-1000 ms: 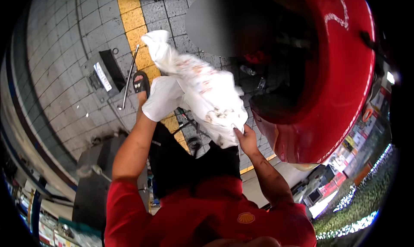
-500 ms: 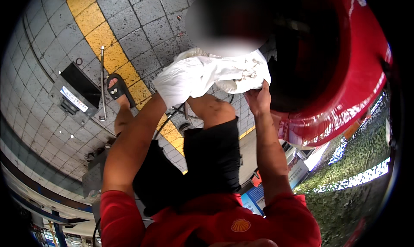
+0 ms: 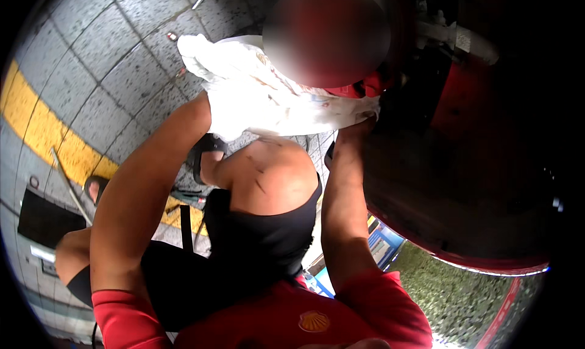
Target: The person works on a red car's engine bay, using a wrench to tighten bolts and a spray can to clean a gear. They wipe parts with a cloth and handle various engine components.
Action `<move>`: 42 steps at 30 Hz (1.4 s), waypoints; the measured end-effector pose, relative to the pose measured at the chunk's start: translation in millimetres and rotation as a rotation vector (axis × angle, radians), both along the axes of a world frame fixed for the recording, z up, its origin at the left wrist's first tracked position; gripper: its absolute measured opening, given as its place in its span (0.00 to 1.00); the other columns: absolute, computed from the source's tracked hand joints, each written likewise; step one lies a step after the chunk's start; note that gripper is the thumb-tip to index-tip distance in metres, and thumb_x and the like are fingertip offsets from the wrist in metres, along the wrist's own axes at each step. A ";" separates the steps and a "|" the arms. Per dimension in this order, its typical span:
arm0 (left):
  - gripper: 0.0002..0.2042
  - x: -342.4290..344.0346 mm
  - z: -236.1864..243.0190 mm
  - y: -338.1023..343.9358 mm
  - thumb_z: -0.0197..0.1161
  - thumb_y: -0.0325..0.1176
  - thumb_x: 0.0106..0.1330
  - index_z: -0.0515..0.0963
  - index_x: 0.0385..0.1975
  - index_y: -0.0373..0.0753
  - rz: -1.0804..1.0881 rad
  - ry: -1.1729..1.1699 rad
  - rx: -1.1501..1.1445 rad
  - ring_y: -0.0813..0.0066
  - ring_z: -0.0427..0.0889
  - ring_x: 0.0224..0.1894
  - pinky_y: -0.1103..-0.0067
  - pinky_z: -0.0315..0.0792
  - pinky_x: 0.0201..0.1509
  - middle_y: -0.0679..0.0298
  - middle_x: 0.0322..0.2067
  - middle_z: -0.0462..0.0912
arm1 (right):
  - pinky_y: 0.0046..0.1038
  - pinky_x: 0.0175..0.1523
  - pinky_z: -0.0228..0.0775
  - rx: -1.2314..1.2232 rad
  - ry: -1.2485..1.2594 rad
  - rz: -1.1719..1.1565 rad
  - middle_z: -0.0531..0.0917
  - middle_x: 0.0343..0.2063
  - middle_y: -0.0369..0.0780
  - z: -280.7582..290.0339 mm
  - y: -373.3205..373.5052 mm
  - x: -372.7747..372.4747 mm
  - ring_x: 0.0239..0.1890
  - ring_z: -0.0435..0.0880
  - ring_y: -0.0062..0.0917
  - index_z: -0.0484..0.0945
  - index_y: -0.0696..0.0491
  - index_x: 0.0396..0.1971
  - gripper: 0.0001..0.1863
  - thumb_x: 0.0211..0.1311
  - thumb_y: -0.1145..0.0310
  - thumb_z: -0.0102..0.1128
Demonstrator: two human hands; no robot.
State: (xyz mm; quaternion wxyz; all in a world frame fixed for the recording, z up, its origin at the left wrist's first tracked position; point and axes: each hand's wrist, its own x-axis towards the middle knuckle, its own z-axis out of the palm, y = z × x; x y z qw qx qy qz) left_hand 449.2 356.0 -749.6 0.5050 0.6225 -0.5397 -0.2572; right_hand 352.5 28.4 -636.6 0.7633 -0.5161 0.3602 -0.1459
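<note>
A white cloth with grey stains is bunched and stretched between my hands, in front of my raised knee. My left hand is tucked beneath its near left part, so the fingers are hidden and only the wrist shows. At the right end, my right hand grips the cloth's edge with curled fingers in shadow, beside the dark wheel opening of a red car. Just above the cloth's right part sits a small red part, partly hidden by a round blurred patch.
A metal bar lies on the floor at the left, beside a black flat pad. Under my left forearm lies a tool with a coloured handle. A yellow stripe crosses the grey tiles. My sandalled foot stands near the cloth.
My view has shifted closer to the wheel opening, and the floor things now sit lower left. The white cloth is spread wider, its left end reaching farther up and left.
</note>
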 end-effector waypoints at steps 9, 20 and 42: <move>0.19 22.8 -86.6 0.9 0.62 0.32 0.69 0.75 0.59 0.37 0.191 0.205 0.558 0.55 0.83 0.51 0.68 0.75 0.58 0.52 0.50 0.84 | 0.45 0.69 0.67 -0.188 -0.127 -0.026 0.71 0.65 0.48 -58.1 -166.0 49.6 0.64 0.72 0.44 0.64 0.57 0.68 0.30 0.75 0.53 0.38; 0.16 53.0 -99.5 23.5 0.60 0.28 0.71 0.76 0.57 0.38 0.394 0.410 0.471 0.65 0.83 0.44 0.72 0.76 0.52 0.58 0.42 0.84 | 0.45 0.73 0.62 -0.257 -0.283 -0.427 0.64 0.72 0.46 -34.3 -232.1 132.0 0.70 0.67 0.42 0.59 0.54 0.72 0.34 0.76 0.46 0.38; 0.14 54.9 -130.9 6.8 0.59 0.31 0.72 0.77 0.56 0.37 0.582 0.493 0.465 0.62 0.85 0.45 0.72 0.76 0.52 0.55 0.42 0.85 | 0.33 0.45 0.82 -2.137 1.612 -0.080 0.86 0.44 0.45 57.1 -329.9 126.9 0.43 0.87 0.32 0.81 0.53 0.49 0.15 0.68 0.61 0.61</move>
